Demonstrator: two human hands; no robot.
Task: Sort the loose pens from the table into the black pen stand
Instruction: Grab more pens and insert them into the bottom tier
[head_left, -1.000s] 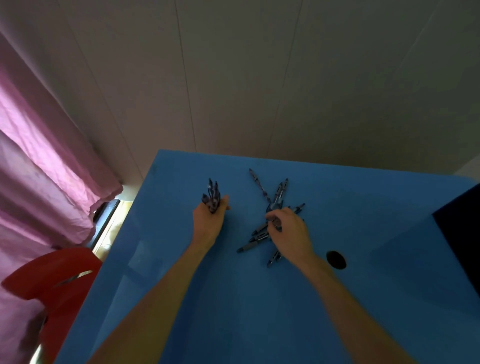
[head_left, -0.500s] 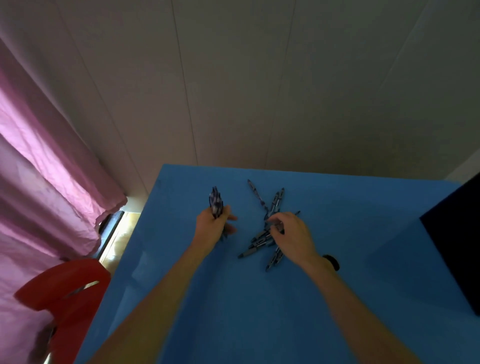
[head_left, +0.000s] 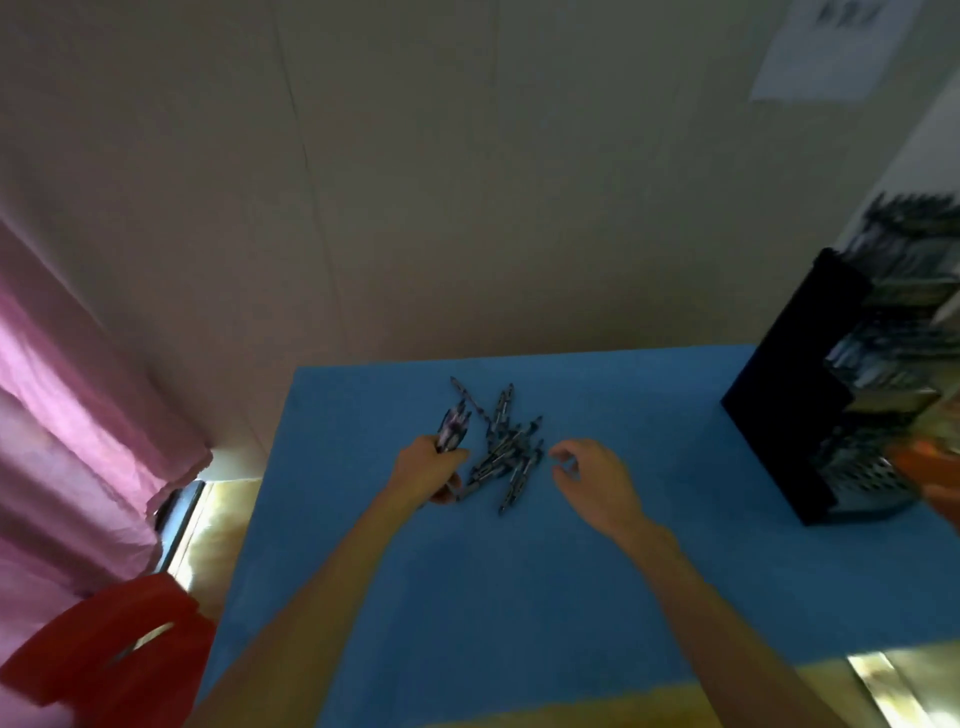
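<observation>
Several loose pens (head_left: 501, 454) were seen lying crossed in a small heap on the blue table (head_left: 519, 571), between the two hands. A bundle of pens (head_left: 453, 428) was gripped in the left hand (head_left: 428, 470), which was clenched around the lower ends so that the tops fanned upward; it rested just beside the heap. The right hand (head_left: 589, 475) was held just right of the heap, fingers curled but loosened, with nothing visibly gripped. The black pen stand (head_left: 810, 395) was placed well apart at the table's right edge, its tiers blurred but seemingly already filled in part. The pens were judged to be light, stiff and smooth-barrelled, so liable to roll or slip when taken from a tangle. A pinch at mid-barrel on the topmost pen was thought safest, since those beneath were pinned by others.
</observation>
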